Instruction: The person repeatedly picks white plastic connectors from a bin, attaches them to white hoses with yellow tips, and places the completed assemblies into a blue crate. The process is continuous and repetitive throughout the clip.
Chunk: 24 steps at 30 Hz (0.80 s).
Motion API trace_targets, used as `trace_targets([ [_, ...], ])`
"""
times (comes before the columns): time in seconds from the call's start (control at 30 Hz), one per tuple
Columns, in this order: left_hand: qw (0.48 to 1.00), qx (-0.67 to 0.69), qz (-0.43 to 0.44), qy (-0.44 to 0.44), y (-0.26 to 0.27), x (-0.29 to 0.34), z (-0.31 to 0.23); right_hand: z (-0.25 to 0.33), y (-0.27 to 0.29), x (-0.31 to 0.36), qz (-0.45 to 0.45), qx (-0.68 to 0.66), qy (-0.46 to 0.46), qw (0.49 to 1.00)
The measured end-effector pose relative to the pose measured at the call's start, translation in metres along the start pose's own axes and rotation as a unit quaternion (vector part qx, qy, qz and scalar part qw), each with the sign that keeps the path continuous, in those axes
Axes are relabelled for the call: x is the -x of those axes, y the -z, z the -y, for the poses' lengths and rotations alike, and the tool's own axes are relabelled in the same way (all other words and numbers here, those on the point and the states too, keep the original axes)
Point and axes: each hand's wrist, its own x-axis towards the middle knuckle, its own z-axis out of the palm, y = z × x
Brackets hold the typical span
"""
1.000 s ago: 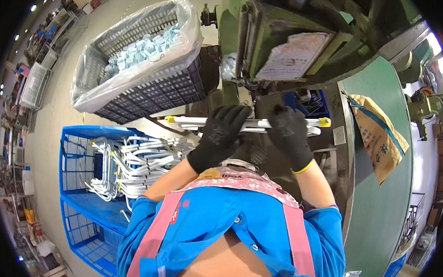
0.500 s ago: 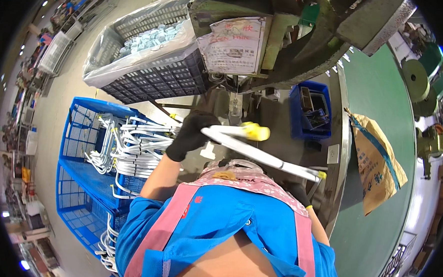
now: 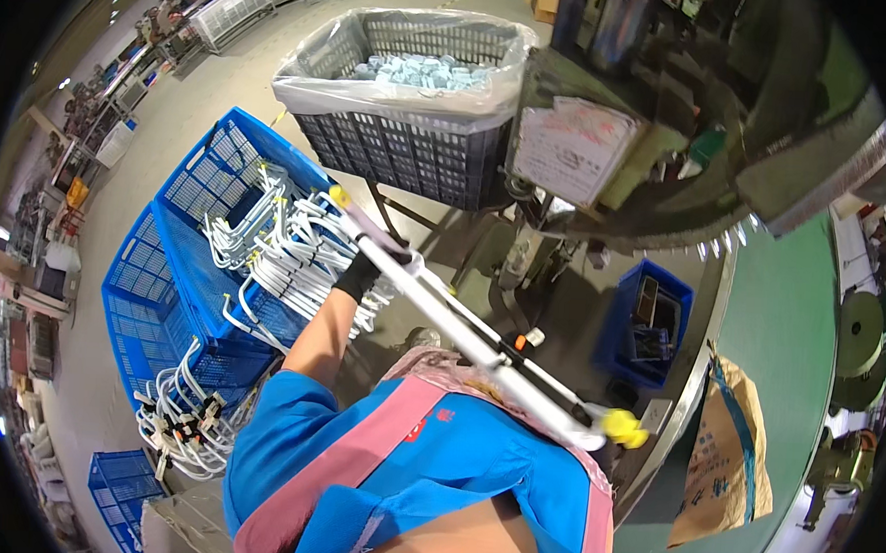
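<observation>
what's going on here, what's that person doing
A person's black-gloved left hand holds white tubing with yellow ends, slanted across the front of the body. The right hand can't be made out clearly. More bent white tubes lie in a blue crate on the left. Ahead, a dark crate of pale blue pieces stands beside a machine.

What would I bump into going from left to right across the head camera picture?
Stacked blue mesh crates → left hand in a black glove → small blue bin → brown sack with a blue stripe → dark green disc.
</observation>
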Motion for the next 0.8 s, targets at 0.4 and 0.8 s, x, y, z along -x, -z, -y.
trace_targets([
  [0.4,0.949,-0.281,-0.136,0.032,0.113,-0.050,-0.060,0.029,-0.076,-0.066,0.063,0.345,0.031,0.936],
  [0.8,0.782,-0.496,-0.008,-0.377,0.088,-0.294,-0.219,0.076,-0.134,-0.133,0.163,0.422,-0.131,0.882],
])
